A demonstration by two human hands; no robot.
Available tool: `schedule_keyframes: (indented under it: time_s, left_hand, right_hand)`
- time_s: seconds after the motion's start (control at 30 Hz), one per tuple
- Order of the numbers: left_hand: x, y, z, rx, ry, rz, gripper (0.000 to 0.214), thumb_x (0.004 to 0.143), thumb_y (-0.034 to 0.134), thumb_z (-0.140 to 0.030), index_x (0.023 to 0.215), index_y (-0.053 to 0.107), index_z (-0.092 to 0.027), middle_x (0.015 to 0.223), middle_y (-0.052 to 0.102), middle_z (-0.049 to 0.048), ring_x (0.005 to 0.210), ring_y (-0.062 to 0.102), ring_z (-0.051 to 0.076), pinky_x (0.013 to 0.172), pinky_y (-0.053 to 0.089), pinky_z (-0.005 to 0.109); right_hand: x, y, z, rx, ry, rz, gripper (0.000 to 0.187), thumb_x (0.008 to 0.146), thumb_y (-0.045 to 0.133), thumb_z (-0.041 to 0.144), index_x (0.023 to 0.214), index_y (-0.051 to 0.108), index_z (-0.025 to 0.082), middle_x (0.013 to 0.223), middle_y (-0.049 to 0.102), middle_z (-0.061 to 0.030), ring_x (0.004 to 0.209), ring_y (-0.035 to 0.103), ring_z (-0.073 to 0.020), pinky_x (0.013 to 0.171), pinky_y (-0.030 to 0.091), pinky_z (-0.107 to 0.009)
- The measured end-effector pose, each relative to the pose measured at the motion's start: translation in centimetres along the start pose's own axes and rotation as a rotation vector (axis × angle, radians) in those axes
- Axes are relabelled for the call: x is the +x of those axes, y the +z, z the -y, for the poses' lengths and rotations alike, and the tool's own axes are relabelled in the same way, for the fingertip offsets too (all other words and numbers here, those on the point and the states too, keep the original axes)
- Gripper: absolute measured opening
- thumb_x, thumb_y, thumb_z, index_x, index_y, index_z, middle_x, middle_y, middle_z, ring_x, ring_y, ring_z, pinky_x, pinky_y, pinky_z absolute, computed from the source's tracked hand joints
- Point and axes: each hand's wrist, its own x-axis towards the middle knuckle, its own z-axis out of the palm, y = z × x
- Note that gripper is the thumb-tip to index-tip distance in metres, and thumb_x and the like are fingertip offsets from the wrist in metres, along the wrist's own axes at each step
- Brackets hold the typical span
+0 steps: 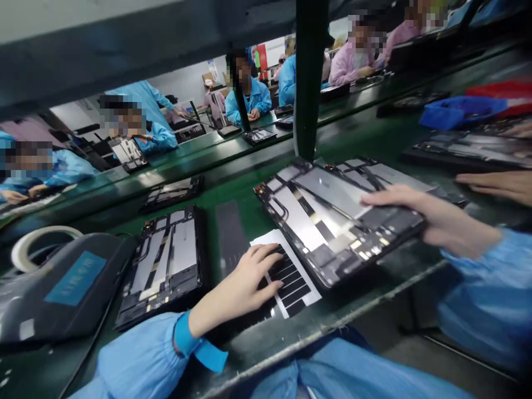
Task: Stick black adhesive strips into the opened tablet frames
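My right hand [436, 213] grips the near right edge of an opened tablet [320, 205], thumb on top, its battery plates and circuit parts facing up. The tablet is tilted above the green bench. With fingers spread, my left hand [249, 277] lies over a white sheet [303, 280] carrying several black strips; a blue band circles that wrist. Part of the sheet is covered by this hand, and the tablet reaches close to its right edge. Left of my left arm rests another opened tablet [166, 257], also with its inside up.
A dark machine with a blue label [75, 277] and a roll of tape [39, 241] stand at the left. A green post [306, 83] rises at the bench's back. Further opened tablets lie behind. At right are a blue tray [461, 111] and a co-worker's hand [499, 185].
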Motion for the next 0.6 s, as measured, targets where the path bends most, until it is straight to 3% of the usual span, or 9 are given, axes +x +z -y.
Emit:
schedule_keyframes:
  time_s: [0.1, 0.17, 0.27, 0.33, 0.4, 0.43, 0.5, 0.6]
  left_hand:
    - [0.7, 1.2, 1.5, 0.057, 0.021, 0.001, 0.030, 0.081, 0.046, -0.021, 0.111, 0.050, -0.019, 0.129, 0.042, 0.0096, 0.122, 0.034, 0.022, 0.102, 0.030, 0.041]
    - [1.0, 1.1, 2.4, 0.082, -0.002, -0.033, 0.025, 0.081, 0.043, -0.018, 0.104, 0.051, -0.019, 0.125, 0.045, 0.0101, 0.120, 0.036, 0.022, 0.100, 0.031, 0.041]
    - [1.0, 0.9, 3.1, 0.099, -0.013, -0.054, 0.023, 0.084, 0.042, -0.022, 0.105, 0.050, -0.018, 0.127, 0.043, 0.0108, 0.121, 0.035, 0.022, 0.101, 0.031, 0.041]
    - [0.9, 1.0, 3.1, 0.104, -0.003, -0.055, 0.026, 0.085, 0.042, -0.028, 0.109, 0.048, -0.018, 0.130, 0.040, 0.0112, 0.123, 0.032, 0.023, 0.101, 0.030, 0.042]
    - [0.9, 1.4, 3.1, 0.106, 0.005, -0.061, 0.030, 0.085, 0.043, -0.032, 0.111, 0.046, -0.018, 0.132, 0.038, 0.0123, 0.124, 0.030, 0.024, 0.101, 0.029, 0.043]
    - [0.9, 1.7, 3.1, 0.105, 0.011, -0.075, 0.031, 0.085, 0.044, -0.033, 0.111, 0.045, -0.017, 0.132, 0.038, 0.0132, 0.125, 0.029, 0.024, 0.101, 0.029, 0.044]
    - [1.0, 2.2, 3.0, 0.104, 0.040, -0.100, 0.030, 0.085, 0.044, -0.029, 0.111, 0.044, -0.015, 0.134, 0.035, 0.0140, 0.125, 0.027, 0.025, 0.101, 0.029, 0.045]
    - [1.2, 2.6, 2.7, 0.093, 0.161, -0.053, 0.032, 0.083, 0.037, -0.012, 0.114, 0.043, -0.018, 0.135, 0.036, 0.0089, 0.124, 0.027, 0.024, 0.101, 0.028, 0.045]
  right_hand:
    - [-1.2, -0.8, -3.7, 0.304, 0.338, 0.132, 0.022, 0.069, 0.059, 0.026, 0.051, 0.048, 0.021, 0.049, 0.055, -0.0044, 0.040, 0.051, -0.0125, 0.042, 0.041, -0.027]
    - [-0.9, -0.6, -5.4, 0.243, 0.319, 0.205, 0.016, 0.070, 0.059, 0.032, 0.060, 0.055, 0.020, 0.057, 0.059, -0.0054, 0.046, 0.055, -0.0152, 0.046, 0.042, -0.028]
    - [0.1, -0.1, -6.4, -0.160, 0.019, 0.183, 0.023, 0.072, 0.057, 0.041, 0.073, 0.063, 0.018, 0.073, 0.064, -0.0072, 0.065, 0.060, -0.0215, 0.059, 0.045, -0.032]
    - [0.4, 0.2, -5.8, -0.396, -0.270, -0.034, 0.027, 0.073, 0.056, 0.043, 0.073, 0.065, 0.017, 0.081, 0.064, -0.0084, 0.075, 0.059, -0.0239, 0.069, 0.044, -0.035]
    - [0.1, 0.6, -4.5, -0.422, -0.466, -0.254, 0.030, 0.077, 0.053, 0.043, 0.070, 0.065, 0.016, 0.081, 0.063, -0.0090, 0.075, 0.059, -0.0223, 0.071, 0.044, -0.034]
    - [-0.3, 1.0, -3.6, -0.371, -0.498, -0.274, 0.033, 0.080, 0.049, 0.043, 0.069, 0.064, 0.016, 0.078, 0.063, -0.0085, 0.073, 0.059, -0.0203, 0.069, 0.044, -0.032]
    - [-1.3, 2.3, -1.8, -0.226, -0.451, -0.088, 0.043, 0.087, 0.036, 0.043, 0.068, 0.063, 0.015, 0.071, 0.061, -0.0061, 0.064, 0.058, -0.0153, 0.059, 0.045, -0.027]
    - [-2.9, 4.9, 0.3, -0.101, -0.405, 0.367, 0.043, 0.091, 0.031, 0.039, 0.069, 0.059, 0.014, 0.065, 0.057, -0.0025, 0.054, 0.054, -0.0100, 0.051, 0.043, -0.021]
